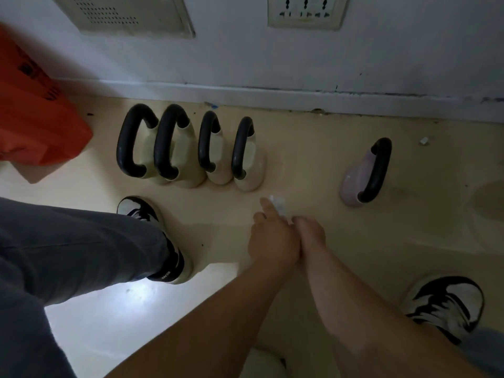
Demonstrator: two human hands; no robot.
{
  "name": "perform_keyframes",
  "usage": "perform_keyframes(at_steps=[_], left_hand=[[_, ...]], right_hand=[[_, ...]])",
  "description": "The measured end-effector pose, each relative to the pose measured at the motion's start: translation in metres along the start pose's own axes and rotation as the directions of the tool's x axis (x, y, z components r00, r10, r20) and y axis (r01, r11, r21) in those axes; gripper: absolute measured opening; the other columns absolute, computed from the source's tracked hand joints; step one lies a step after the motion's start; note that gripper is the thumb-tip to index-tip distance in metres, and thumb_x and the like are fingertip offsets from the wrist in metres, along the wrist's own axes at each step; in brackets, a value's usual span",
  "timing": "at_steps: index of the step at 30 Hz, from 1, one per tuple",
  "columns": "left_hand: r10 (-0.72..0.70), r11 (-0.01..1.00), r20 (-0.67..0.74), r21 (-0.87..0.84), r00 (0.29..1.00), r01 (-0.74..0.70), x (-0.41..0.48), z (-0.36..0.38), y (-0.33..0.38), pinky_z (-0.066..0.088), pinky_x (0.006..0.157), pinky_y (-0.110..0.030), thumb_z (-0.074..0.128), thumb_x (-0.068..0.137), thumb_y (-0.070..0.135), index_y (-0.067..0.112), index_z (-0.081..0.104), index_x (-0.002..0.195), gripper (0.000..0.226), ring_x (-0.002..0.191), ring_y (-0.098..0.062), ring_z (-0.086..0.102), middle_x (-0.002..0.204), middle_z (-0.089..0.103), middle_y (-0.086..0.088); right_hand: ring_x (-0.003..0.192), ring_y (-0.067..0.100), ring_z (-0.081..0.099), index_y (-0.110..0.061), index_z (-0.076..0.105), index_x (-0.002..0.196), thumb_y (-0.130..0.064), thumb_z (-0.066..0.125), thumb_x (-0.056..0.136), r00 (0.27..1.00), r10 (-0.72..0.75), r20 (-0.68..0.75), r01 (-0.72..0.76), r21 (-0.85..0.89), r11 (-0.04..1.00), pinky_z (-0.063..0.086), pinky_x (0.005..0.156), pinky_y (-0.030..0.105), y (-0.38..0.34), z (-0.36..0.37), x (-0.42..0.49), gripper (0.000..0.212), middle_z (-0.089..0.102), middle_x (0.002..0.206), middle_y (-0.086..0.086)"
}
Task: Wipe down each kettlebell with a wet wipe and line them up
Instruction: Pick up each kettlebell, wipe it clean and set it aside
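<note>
Several cream kettlebells with black handles stand side by side in a row near the wall, from the leftmost cream kettlebell [141, 148] to the rightmost cream kettlebell [249, 156]. A lilac kettlebell [360, 178] with a black handle stands apart to the right. My left hand [272, 238] and my right hand [311, 237] are pressed together above the floor in front of the row. Between their fingertips they hold a small white wet wipe [278, 203]. Neither hand touches a kettlebell.
An orange bag [32, 110] lies at the left by the wall. My left shoe [161, 241] stands just in front of the row, and my right shoe [447, 304] is at the lower right. A skirting board [272, 96] runs behind the kettlebells. A wall socket [305, 12] is above.
</note>
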State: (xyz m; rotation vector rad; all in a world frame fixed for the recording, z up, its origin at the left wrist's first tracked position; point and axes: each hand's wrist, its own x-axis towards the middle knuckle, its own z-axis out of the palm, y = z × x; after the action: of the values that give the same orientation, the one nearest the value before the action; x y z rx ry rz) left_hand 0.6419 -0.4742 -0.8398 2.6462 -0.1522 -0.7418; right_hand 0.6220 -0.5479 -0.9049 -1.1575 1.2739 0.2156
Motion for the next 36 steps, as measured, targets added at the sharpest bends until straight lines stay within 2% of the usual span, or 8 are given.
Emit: perform_keyframes(at_steps=[7,10,12,16,24,31,33,36], left_hand=[[-0.041,0.945,0.05,-0.322,0.998,0.055,0.047,-0.004,-0.007,0.047,0.08,-0.035,0.028,0.104,0.052,0.013,0.057,0.112,0.05,0.098,-0.027,0.063,0.102,0.066,-0.009],[-0.125,0.644,0.405,-0.661,0.906,0.385,0.068,-0.008,-0.015,0.05,0.101,-0.042,0.049,0.096,0.057,0.016,0.068,0.113,0.049,0.108,-0.025,0.064,0.117,0.067,-0.006],[-0.158,0.596,0.382,-0.698,0.911,0.396,0.068,-0.005,-0.015,0.051,0.098,-0.041,0.049,0.096,0.059,0.019,0.07,0.111,0.048,0.104,-0.021,0.065,0.114,0.068,-0.003],[0.028,0.91,-0.03,-0.413,0.999,-0.038,0.014,0.001,-0.019,0.042,0.079,-0.022,0.025,0.104,0.056,0.03,0.052,0.133,0.047,0.094,-0.004,0.058,0.103,0.06,0.016],[0.135,0.958,0.016,-0.258,0.991,-0.126,-0.02,0.008,-0.043,0.051,0.088,-0.033,0.034,0.106,0.037,0.029,-0.005,0.158,0.065,0.107,-0.017,0.06,0.137,0.05,0.0],[-0.069,0.99,0.375,0.143,0.925,0.017,0.078,-0.016,0.022,0.043,0.095,-0.033,0.036,0.107,0.019,0.005,0.047,0.143,0.04,0.105,-0.024,0.049,0.133,0.051,-0.008],[-0.103,0.995,0.279,0.016,0.955,0.103,0.08,-0.01,0.017,0.044,0.089,-0.035,0.038,0.105,0.017,0.008,0.035,0.15,0.046,0.102,-0.025,0.05,0.132,0.048,-0.013],[0.142,0.984,0.085,0.091,0.986,-0.15,0.022,-0.008,-0.012,0.051,0.085,-0.037,0.042,0.103,0.017,0.027,-0.002,0.158,0.072,0.101,-0.027,0.059,0.131,0.044,-0.014]], right_hand=[[0.076,0.015,0.069,-0.017,0.076,0.095,-0.021,0.06,0.092,0.939,0.064,0.338,-0.048,-0.055,0.997,0.054,0.063,0.028,-0.007,-0.015,-0.025,0.017,0.077,0.09,0.0],[0.089,0.023,0.074,-0.02,0.075,0.105,-0.015,0.072,0.085,0.93,-0.008,0.367,0.078,-0.176,0.981,0.063,0.08,0.041,-0.01,-0.017,-0.016,0.021,0.078,0.1,0.004],[0.092,0.026,0.073,-0.021,0.073,0.105,-0.019,0.071,0.084,0.94,-0.059,0.336,0.154,-0.263,0.952,0.061,0.085,0.047,-0.01,-0.012,-0.015,0.021,0.077,0.099,0.004],[0.096,0.027,0.072,-0.038,0.074,0.089,-0.033,0.067,0.074,0.973,-0.127,0.192,0.177,-0.269,0.947,0.057,0.091,0.05,0.011,-0.001,-0.011,0.018,0.077,0.097,0.003],[0.073,0.012,0.063,-0.018,0.078,0.111,-0.017,0.068,0.091,0.97,-0.168,0.177,0.231,-0.446,0.864,0.047,0.07,0.024,-0.002,-0.006,-0.013,0.023,0.077,0.096,0.004],[0.078,0.012,0.056,-0.006,0.074,0.1,-0.014,0.062,0.092,0.971,-0.187,0.15,0.24,-0.593,0.769,0.046,0.066,0.03,-0.004,-0.005,-0.025,0.017,0.074,0.102,0.014],[0.072,0.011,0.056,-0.011,0.075,0.093,-0.015,0.063,0.091,0.97,-0.204,0.135,0.244,-0.58,0.777,0.049,0.06,0.026,-0.005,-0.005,-0.027,0.013,0.074,0.095,0.011],[0.074,0.016,0.068,-0.021,0.078,0.075,-0.029,0.064,0.077,0.965,-0.223,0.14,0.263,-0.556,0.789,0.056,0.066,0.033,-0.009,-0.004,-0.029,0.016,0.076,0.079,0.005]])
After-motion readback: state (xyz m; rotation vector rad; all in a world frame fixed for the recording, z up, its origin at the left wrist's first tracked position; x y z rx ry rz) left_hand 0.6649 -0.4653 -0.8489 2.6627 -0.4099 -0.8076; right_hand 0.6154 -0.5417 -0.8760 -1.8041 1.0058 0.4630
